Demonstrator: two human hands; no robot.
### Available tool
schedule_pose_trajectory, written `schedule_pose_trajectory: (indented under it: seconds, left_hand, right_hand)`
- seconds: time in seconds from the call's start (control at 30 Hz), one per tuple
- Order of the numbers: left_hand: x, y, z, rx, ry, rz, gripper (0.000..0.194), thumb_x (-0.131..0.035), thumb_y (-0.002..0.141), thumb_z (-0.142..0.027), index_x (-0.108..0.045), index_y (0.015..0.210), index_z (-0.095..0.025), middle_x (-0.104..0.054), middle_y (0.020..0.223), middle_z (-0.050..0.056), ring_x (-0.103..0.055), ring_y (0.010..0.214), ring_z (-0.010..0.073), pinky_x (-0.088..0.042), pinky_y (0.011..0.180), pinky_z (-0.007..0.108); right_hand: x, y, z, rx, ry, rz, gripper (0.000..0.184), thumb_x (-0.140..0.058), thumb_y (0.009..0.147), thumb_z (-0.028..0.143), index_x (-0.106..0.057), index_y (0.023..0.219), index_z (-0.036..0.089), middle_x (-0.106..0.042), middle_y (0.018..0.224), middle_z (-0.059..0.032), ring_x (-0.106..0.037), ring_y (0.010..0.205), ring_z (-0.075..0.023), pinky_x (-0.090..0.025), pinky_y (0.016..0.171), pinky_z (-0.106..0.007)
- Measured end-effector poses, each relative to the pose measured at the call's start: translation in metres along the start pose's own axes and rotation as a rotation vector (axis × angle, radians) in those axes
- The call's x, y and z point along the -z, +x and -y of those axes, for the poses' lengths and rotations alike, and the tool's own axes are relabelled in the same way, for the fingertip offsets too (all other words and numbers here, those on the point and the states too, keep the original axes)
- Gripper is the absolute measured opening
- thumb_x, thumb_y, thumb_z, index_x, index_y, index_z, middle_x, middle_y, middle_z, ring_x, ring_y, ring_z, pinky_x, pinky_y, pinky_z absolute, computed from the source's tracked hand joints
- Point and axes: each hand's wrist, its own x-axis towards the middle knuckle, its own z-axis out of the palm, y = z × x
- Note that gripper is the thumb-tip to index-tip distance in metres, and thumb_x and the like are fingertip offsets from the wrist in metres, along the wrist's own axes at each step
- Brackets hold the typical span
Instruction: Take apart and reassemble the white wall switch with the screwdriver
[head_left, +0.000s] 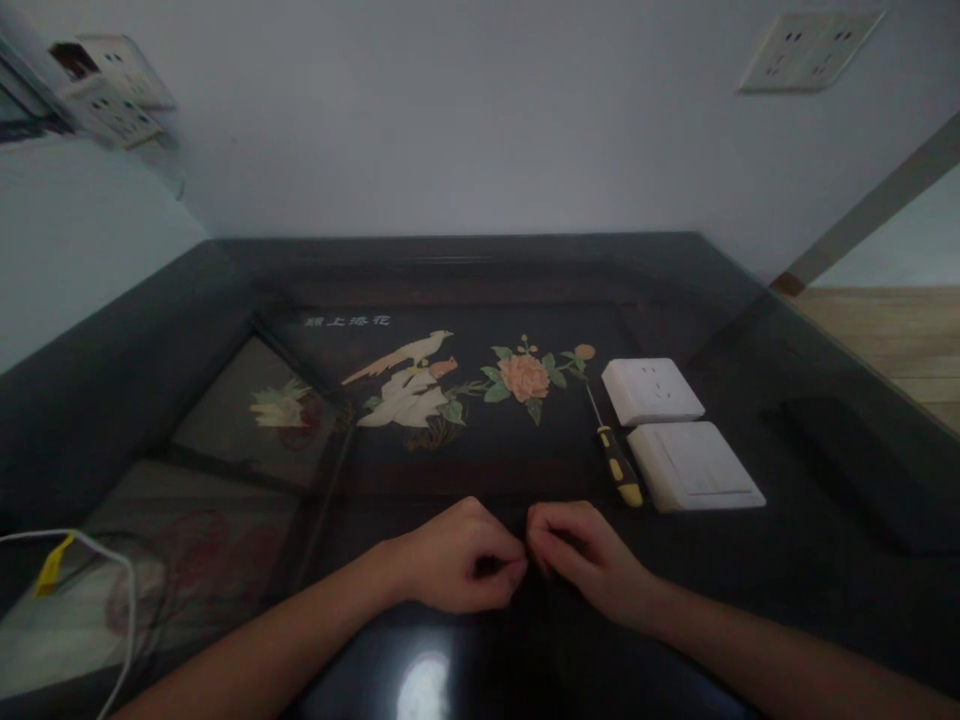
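Observation:
My left hand (457, 560) and my right hand (585, 560) rest close together on the dark glass-topped table (750, 590) near its front edge. Both have their fingers curled in, fingertips almost touching each other. Whatever they pinch between them is too small or too dark to make out. A yellow-and-black handled screwdriver (616, 462) lies just beyond my right hand. To the right of it lie a white wall socket (651, 390) and a white wall switch (694, 466), one behind the other.
Under the glass is an inlaid picture of birds and a flower (442, 385). A dark flat object (862, 470) lies at the right. A white cable with a yellow tag (67, 555) runs at the left. Wall sockets (810, 48) are mounted above.

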Motion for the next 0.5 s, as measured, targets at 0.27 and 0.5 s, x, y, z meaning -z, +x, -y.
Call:
schedule_pose_trajectory:
  seconds: [0.27,0.5]
  left_hand:
    - [0.0058,-0.0034,0.0031,0.032,-0.06,0.053,0.032,-0.042,0.089,-0.021,-0.049,0.057,-0.018,-0.047,0.047,-0.003,-0.04,0.043,0.0082,-0.031,0.046,0.021]
    - [0.0052,-0.0029,0.0011,0.026,-0.064,0.04,0.031,-0.044,0.091,-0.021,-0.058,0.064,-0.016,-0.061,0.056,0.002,-0.055,0.051,0.0112,-0.041,0.054,0.021]
  right_hand:
    - [-0.0019,0.0016,0.0037,0.037,-0.022,0.067,0.025,-0.047,0.088,0.021,-0.044,0.063,0.02,-0.043,0.06,0.0049,-0.041,0.056,-0.0092,-0.031,0.053,-0.022]
    - [-0.001,0.0017,0.0005,0.047,-0.012,0.084,0.025,-0.047,0.089,0.022,-0.044,0.064,0.02,-0.044,0.06,0.0048,-0.042,0.056,-0.0095,-0.032,0.053,-0.022]
